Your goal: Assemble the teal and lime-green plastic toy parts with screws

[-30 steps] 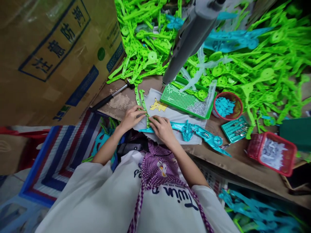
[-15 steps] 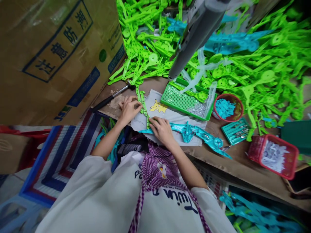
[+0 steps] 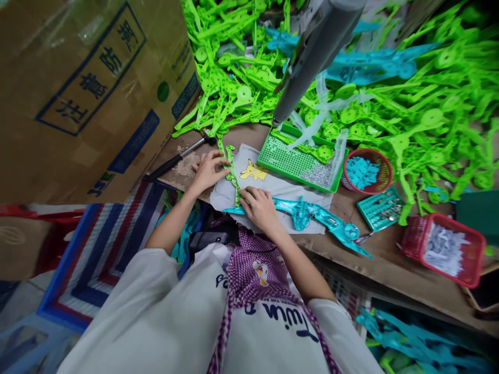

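A narrow bright green plastic part (image 3: 233, 174) lies lengthwise over the near end of a translucent blue bow-shaped plastic piece (image 3: 307, 210). My left hand (image 3: 210, 170) is at the green part's left side, thumb and fingertips closed on its edge. At its near end, my right hand (image 3: 259, 208) has bent fingers gripping the green part where it meets the blue piece, with the palm over the blue piece. Under both spreads a grey cloth (image 3: 286, 195) with a yellow cartoon figure. Whatever sits beneath my fingertips is hidden.
A hammer (image 3: 177, 158) lies left of my hands. Beyond the cloth are a green tray (image 3: 268, 156) of small metal bits, a red basket (image 3: 391, 174) of blue pieces and a grey tool (image 3: 307, 57) hanging down. Green parts (image 3: 429, 119) pile behind; a cardboard box (image 3: 156, 67) stands left.
My left hand's fingers have shifted slightly up and right along the green part. The right hand stays nearly still, and the whole view has moved a little.
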`<action>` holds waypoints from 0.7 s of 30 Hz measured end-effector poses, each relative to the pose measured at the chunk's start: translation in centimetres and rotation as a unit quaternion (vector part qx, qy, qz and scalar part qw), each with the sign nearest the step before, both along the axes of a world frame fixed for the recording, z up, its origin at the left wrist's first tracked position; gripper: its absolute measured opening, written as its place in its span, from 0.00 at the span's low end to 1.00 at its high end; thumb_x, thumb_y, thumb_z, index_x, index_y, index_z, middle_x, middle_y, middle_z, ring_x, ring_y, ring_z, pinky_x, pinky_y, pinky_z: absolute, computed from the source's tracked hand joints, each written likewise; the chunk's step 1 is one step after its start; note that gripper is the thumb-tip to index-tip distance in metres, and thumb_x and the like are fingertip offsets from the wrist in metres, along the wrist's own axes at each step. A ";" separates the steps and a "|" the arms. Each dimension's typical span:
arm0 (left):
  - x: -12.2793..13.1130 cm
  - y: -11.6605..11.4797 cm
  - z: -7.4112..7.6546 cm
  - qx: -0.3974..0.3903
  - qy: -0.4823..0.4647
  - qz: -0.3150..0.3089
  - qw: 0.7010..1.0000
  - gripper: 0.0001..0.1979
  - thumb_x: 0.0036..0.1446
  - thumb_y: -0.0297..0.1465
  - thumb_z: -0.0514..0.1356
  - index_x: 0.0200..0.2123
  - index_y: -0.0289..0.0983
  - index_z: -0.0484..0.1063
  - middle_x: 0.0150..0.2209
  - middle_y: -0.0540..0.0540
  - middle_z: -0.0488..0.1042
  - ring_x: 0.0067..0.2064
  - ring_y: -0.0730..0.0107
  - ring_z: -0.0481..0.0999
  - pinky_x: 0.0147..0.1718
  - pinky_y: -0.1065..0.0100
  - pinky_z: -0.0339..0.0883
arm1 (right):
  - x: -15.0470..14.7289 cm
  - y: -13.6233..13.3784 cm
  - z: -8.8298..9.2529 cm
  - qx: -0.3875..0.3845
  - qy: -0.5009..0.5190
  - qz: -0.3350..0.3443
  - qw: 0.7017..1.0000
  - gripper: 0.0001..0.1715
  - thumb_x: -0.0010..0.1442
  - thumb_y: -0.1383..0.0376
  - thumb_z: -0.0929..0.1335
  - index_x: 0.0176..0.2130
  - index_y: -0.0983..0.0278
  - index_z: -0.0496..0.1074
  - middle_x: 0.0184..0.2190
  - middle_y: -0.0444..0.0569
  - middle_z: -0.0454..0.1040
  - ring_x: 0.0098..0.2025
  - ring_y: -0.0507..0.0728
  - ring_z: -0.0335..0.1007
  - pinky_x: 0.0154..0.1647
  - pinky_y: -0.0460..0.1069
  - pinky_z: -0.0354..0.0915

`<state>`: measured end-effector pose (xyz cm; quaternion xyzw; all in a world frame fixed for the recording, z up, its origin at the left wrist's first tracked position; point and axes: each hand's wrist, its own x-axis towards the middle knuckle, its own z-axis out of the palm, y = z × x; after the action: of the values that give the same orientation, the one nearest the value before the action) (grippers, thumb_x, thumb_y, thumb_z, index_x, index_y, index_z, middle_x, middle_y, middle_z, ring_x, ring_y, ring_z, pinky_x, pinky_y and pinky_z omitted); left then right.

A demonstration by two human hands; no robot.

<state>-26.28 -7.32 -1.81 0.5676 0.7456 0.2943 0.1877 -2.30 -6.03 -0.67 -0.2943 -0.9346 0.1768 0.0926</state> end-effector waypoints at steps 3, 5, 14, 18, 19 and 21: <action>-0.2 -0.3 -0.1 -0.003 0.001 0.000 1.000 0.10 0.55 0.33 0.69 0.41 0.43 0.81 0.56 0.44 0.72 0.58 0.50 0.68 0.59 0.48 0.60 | 0.0 0.0 0.0 0.001 0.006 0.004 1.000 0.23 0.73 0.57 0.57 0.57 0.60 0.72 0.52 0.55 0.77 0.52 0.61 0.70 0.51 0.55 0.59; 0.1 -0.1 -0.1 -0.002 0.005 0.010 1.000 0.08 0.55 0.33 0.69 0.40 0.43 0.80 0.56 0.44 0.73 0.57 0.49 0.69 0.58 0.48 0.60 | 0.0 0.1 0.0 -0.003 0.007 0.003 1.000 0.22 0.73 0.57 0.58 0.57 0.60 0.72 0.52 0.55 0.77 0.52 0.61 0.70 0.51 0.55 0.59; 1.6 0.1 0.4 0.007 0.019 0.041 0.999 0.11 0.54 0.30 0.69 0.42 0.41 0.77 0.55 0.43 0.73 0.56 0.50 0.71 0.57 0.49 0.59 | -0.3 0.1 0.2 0.004 -0.016 0.007 1.000 0.21 0.73 0.58 0.58 0.56 0.60 0.72 0.53 0.55 0.76 0.52 0.61 0.70 0.51 0.56 0.58; 1.6 -0.5 0.3 0.018 0.028 0.021 0.999 0.03 0.59 0.32 0.66 0.37 0.42 0.80 0.55 0.44 0.75 0.58 0.50 0.70 0.58 0.47 0.56 | -0.3 0.0 0.3 -0.006 -0.014 0.004 1.000 0.21 0.73 0.58 0.58 0.56 0.59 0.73 0.53 0.55 0.76 0.52 0.61 0.69 0.51 0.56 0.59; 1.6 -0.8 0.3 0.022 0.038 0.017 0.999 0.03 0.60 0.33 0.66 0.37 0.43 0.81 0.55 0.44 0.75 0.59 0.50 0.70 0.59 0.46 0.54 | -0.3 0.0 0.4 -0.008 -0.015 0.003 1.000 0.21 0.73 0.58 0.58 0.56 0.59 0.73 0.53 0.55 0.76 0.52 0.62 0.69 0.51 0.57 0.59; 1.6 -1.4 0.3 0.025 0.061 -0.007 0.998 0.06 0.62 0.36 0.64 0.39 0.45 0.82 0.57 0.44 0.75 0.60 0.49 0.68 0.61 0.43 0.50 | -0.2 0.0 0.4 -0.015 -0.017 0.005 1.000 0.22 0.73 0.58 0.57 0.57 0.60 0.72 0.54 0.55 0.76 0.53 0.62 0.69 0.52 0.57 0.60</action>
<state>-24.71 -8.73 -1.48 0.5943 0.7441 0.2762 0.1300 -2.54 -5.99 -0.29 -0.2940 -0.9348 0.1860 0.0713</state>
